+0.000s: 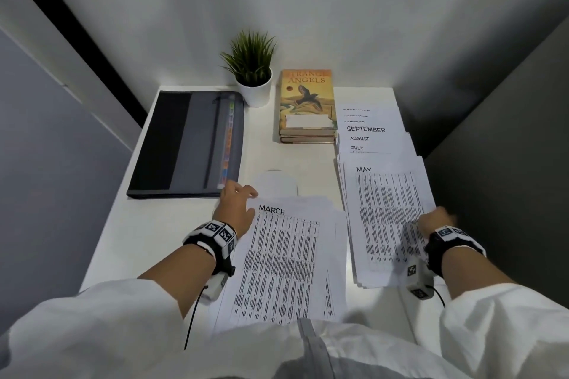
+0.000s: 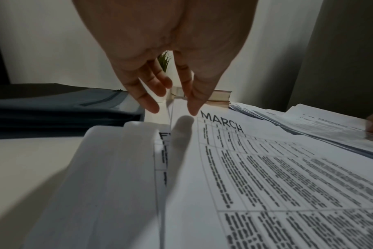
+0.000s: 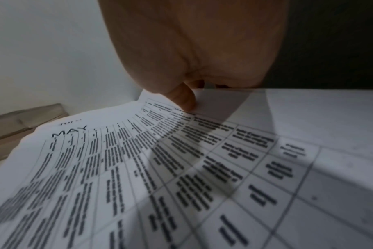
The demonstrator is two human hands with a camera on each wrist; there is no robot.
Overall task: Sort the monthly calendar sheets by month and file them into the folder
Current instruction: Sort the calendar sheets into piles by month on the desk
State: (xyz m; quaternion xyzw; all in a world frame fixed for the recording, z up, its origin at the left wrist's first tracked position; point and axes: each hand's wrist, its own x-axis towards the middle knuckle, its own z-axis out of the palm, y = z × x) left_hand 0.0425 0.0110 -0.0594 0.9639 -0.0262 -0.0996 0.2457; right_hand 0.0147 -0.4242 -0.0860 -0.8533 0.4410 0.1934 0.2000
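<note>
Headings in bold black capitals top the calendar sheets; the MARCH sheet (image 1: 283, 258) lies nearest on the white desk (image 1: 147, 243), its grid packed with small blurred print; under its left edge the left wrist view shows another sheet (image 2: 161, 156) whose heading begins with F, the rest covered. To the right the MAY sheet (image 1: 388, 218) tops a thick, slightly fanned stack; beyond it more sheets overlap like steps, reading JULY (image 1: 357, 148), AUGUST (image 1: 359, 138) and SEPTEMBER (image 1: 365, 129), with further headings behind too faint to read. The left hand (image 1: 235, 209) is at the top left corner of the MARCH sheet, fingers (image 2: 148, 99) straight and spread, loose, the tips pointing down just above the paper and gripping nothing. The right hand (image 1: 437, 220) pinches the right edge of the MAY sheet; the thumb (image 3: 182, 97) presses on top and curls that edge upward, though motion blur hides the other fingers. The folder (image 1: 187, 141) lies flat at the far left of the desk, well apart from the sheets; it is dark grey fabric with a black panel, a zip, and a strip of coloured tabs along its right side. A green spiky plant (image 1: 251, 71) stands in a smooth white pot; beside it a stack of books (image 1: 308, 104) shows an orange cover reading STRANGE ANGELS above a dark bird. A flat, rounded white thing (image 1: 277, 183) lies just beyond the MARCH sheet.
</note>
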